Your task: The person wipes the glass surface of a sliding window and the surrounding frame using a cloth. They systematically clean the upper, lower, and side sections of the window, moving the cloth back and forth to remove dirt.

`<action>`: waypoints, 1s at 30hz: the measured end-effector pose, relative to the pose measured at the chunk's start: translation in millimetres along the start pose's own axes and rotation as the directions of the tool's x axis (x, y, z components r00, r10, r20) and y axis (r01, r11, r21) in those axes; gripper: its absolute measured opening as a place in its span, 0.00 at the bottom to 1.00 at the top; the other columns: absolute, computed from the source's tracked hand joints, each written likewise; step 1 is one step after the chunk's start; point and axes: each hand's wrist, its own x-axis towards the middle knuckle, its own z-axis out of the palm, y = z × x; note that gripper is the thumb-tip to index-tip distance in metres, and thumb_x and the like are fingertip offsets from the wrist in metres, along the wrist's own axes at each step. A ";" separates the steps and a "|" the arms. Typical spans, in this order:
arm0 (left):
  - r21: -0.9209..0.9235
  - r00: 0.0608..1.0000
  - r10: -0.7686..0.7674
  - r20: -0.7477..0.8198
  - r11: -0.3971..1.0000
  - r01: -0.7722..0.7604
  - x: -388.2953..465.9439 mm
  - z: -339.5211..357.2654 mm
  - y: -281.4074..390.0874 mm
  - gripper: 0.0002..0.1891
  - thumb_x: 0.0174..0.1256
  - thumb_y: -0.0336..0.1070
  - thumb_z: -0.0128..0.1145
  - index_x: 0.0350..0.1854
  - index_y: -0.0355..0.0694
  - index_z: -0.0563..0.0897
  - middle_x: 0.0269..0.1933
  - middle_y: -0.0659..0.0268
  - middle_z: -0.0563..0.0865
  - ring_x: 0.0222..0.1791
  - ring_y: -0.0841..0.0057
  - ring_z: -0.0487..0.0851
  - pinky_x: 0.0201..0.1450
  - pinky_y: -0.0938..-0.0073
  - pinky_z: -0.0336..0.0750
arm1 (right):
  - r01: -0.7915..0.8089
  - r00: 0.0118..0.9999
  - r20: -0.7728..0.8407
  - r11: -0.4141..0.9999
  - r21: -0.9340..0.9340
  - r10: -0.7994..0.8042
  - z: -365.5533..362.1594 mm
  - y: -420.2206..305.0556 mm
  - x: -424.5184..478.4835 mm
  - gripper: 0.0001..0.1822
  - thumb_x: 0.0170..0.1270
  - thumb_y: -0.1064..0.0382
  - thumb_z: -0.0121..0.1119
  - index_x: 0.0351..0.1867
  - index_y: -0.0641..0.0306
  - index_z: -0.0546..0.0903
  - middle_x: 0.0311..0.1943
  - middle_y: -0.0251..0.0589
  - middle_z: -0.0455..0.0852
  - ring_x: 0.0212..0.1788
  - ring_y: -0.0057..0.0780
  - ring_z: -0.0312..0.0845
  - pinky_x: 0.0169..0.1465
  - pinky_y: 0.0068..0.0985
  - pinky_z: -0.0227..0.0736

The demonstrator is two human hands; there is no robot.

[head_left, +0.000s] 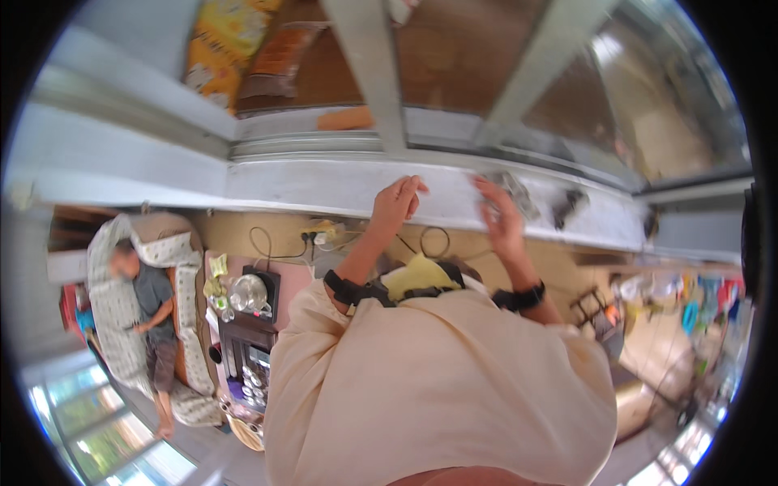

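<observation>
My left hand [398,199] hovers over the white window sill [304,185], its fingers loosely curled; I see nothing in it, though the inside of the palm is hidden. To its right, my right hand [501,215] is blurred, with fingers apart and no object visible in them. Just beyond its fingers a crumpled-looking greyish, see-through item [516,194] lies on the sill, too blurred to name. Farther right on the sill is a small dark object [569,208], also unclear. Both forearms wear black straps.
Framed sliding glass panes [468,73] rise behind the sill. Beyond them lie a yellow printed package [228,48] and an orange packet [282,58]. A power strip with plugs [319,234] and cables sits below. At left are a kettle [249,293] and a person [155,310] on a sofa.
</observation>
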 end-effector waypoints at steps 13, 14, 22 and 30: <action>-0.118 0.875 0.454 -0.168 0.872 -0.475 -32.7 -74.2 106.6 0.24 0.67 0.32 0.49 0.66 0.35 0.67 0.65 0.56 0.73 0.64 0.65 0.72 0.63 0.65 0.70 | -0.263 0.965 -0.198 0.625 -0.735 0.173 -23.7 105.4 -37.9 0.28 0.52 0.67 0.64 0.58 0.60 0.74 0.63 0.48 0.71 0.67 0.46 0.63 0.64 0.42 0.59; -0.105 0.833 0.499 -0.238 0.840 -0.533 -30.4 -77.9 122.6 0.24 0.66 0.30 0.51 0.65 0.35 0.69 0.64 0.57 0.74 0.63 0.67 0.73 0.62 0.66 0.70 | -0.314 0.948 -0.229 0.537 -0.783 0.220 -23.7 112.1 -43.2 0.28 0.51 0.68 0.63 0.58 0.60 0.74 0.63 0.48 0.71 0.67 0.47 0.63 0.63 0.41 0.60; 0.174 0.581 0.703 -0.411 0.686 -0.707 -33.6 -110.9 189.1 0.19 0.70 0.33 0.49 0.61 0.32 0.71 0.64 0.51 0.73 0.64 0.61 0.73 0.60 0.63 0.74 | -0.264 0.715 -0.409 0.761 0.593 0.567 -58.5 76.9 -30.8 0.07 0.67 0.64 0.56 0.44 0.62 0.76 0.44 0.31 0.83 0.44 0.24 0.78 0.48 0.22 0.71; 0.488 0.245 0.931 -0.270 0.352 -0.798 -25.9 -74.3 268.5 0.28 0.71 0.41 0.51 0.68 0.31 0.62 0.70 0.54 0.64 0.72 0.64 0.59 0.72 0.59 0.58 | 0.059 0.714 -0.394 0.510 0.858 0.579 -125.0 -47.2 17.3 0.19 0.75 0.56 0.38 0.58 0.64 0.71 0.54 0.41 0.77 0.55 0.32 0.73 0.60 0.30 0.68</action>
